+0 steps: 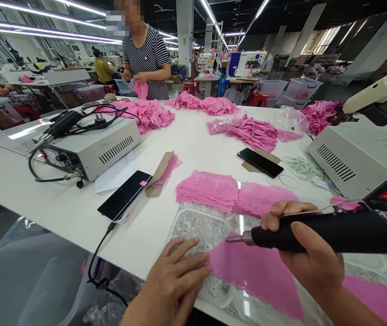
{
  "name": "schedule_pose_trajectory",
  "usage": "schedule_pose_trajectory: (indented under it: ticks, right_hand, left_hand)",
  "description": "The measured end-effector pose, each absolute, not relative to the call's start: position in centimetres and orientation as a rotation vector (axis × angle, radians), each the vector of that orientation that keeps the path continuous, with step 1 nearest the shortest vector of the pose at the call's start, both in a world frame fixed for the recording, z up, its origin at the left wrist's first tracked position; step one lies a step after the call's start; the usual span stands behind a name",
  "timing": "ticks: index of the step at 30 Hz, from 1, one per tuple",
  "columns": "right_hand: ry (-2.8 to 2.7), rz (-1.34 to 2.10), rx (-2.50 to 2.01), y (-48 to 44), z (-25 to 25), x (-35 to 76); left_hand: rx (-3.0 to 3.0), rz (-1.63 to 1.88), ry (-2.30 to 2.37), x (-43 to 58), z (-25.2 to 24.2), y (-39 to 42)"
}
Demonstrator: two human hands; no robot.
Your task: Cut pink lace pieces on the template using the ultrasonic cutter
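Our left hand (pixel 174 280) lies flat and open, fingers spread, pressing down the near edge of a pink lace piece (pixel 257 276) that rests on the clear work plate (pixel 196 226) at the table's front edge. Our right hand (pixel 310 253) is closed around the black-handled tool (pixel 315 233), whose metal tip (pixel 236 237) sits right at the lace's upper corner; we cannot tell whether it touches the fabric. We judge this piece to be at the start of its pass, since the tip is only at the corner. Just beyond the plate lies a flat stack of lace (pixel 234 192), neatly laid, which we take for pieces already handled, though nothing shows that for certain. Farther across the white table (pixel 196 136) sit loose pink heaps (pixel 145 113) and bagged bundles (pixel 254 131) – plenty looks left. A dark phone (pixel 125 194) lies to the left, beside a grey control box (pixel 94 145), and a person in a striped top (pixel 147 56) handles pink fabric at the far side.
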State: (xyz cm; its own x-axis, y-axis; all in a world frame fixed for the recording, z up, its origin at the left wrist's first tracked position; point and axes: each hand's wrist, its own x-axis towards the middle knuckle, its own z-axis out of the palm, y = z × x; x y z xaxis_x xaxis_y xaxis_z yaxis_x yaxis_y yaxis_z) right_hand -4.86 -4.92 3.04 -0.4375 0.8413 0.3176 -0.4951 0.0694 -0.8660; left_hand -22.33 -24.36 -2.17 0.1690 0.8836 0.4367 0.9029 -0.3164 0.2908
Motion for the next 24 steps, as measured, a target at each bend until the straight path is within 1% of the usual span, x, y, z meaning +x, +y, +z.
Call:
schedule_pose_trajectory:
  ticks: [7,18,24]
  right_hand:
    - [-1.277,1.59,-0.407,-4.9,3.1,-5.0]
    - [-1.301,1.66,-0.324,-6.0,2.8,-5.4]
    - [-1.343,1.644,-0.272,-5.9,2.3,-5.5]
  left_hand:
    - [-2.373,-0.897,-1.821,-22.2,-2.2,-24.3]
    - [-2.377,-0.859,-1.812,-22.2,-2.1,-24.3]
    - [-2.25,-0.786,-1.503,-23.5,-4.4,-23.5]
